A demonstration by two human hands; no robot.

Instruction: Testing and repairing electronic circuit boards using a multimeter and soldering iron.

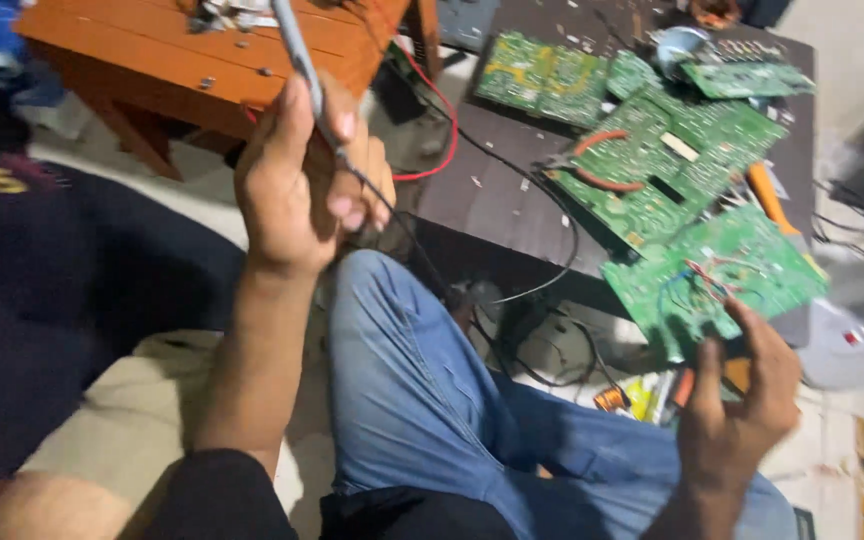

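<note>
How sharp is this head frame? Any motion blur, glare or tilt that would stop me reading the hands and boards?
Head view: tilted, softly lit, no harsh glare. The left hand gripping a slim cabled tool is slightly smeared. The right hand holding a green circuit board is softer still. The white object at the right edge is blurred beyond telling. Components on the far boards are unreadable.

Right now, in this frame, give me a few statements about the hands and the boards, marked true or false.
1. The left hand grips a slim corded tool. True.
2. The right hand holds a green circuit board by its near edge. True.
3. The board in the right hand is blue. False: it is green.
4. More green boards lie on the dark table. True.
5. The left hand rests flat on the orange wooden table. False: it is raised, closed around the tool.
</note>
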